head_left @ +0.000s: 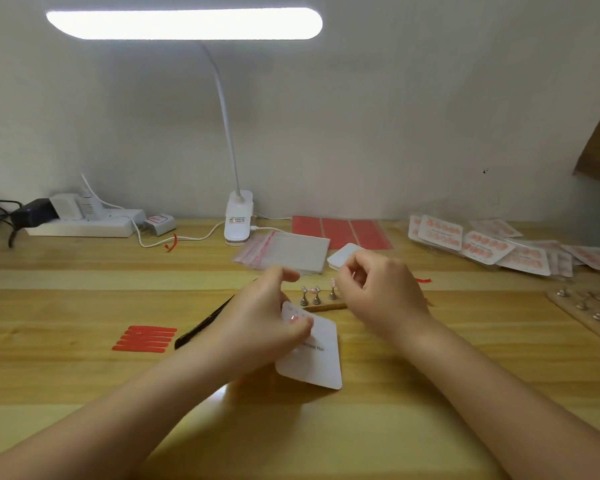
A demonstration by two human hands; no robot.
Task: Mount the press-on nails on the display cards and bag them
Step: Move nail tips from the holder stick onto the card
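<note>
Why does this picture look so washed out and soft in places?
Head view: the lamp bar overhead is blown out to pure white; the clear bags and right hand look smeared; the table edge bows from the wide lens.

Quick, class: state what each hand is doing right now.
Left hand: grips the white display card.
Right hand: fingers curled; what it pinches cannot be told.

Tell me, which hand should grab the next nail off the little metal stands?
Right, probably. The right hand hovers beside the metal stands, while the left hand is busy gripping the white card.
</note>
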